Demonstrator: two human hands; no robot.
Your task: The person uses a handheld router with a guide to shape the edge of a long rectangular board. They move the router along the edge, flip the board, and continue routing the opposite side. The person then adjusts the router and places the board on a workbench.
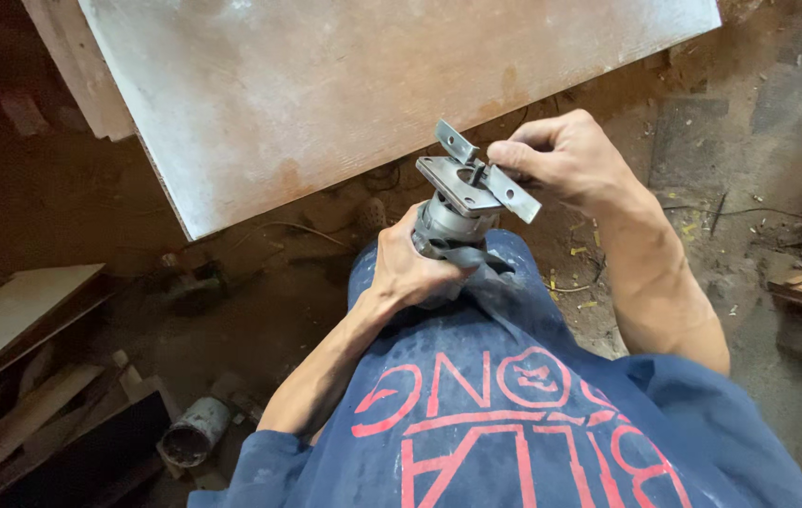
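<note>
Over the lap, just below the dusty wooden board (345,94), left hand (415,273) is wrapped tight round a small grey power tool (453,221), base plate up. Right hand (566,160) pinches a metal bracket (490,174) against that plate.

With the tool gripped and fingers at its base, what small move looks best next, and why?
Probably a small turn of the wrench by the right hand: it sits at the middle of the power tool's base plate, while the left hand holds the body.
</note>
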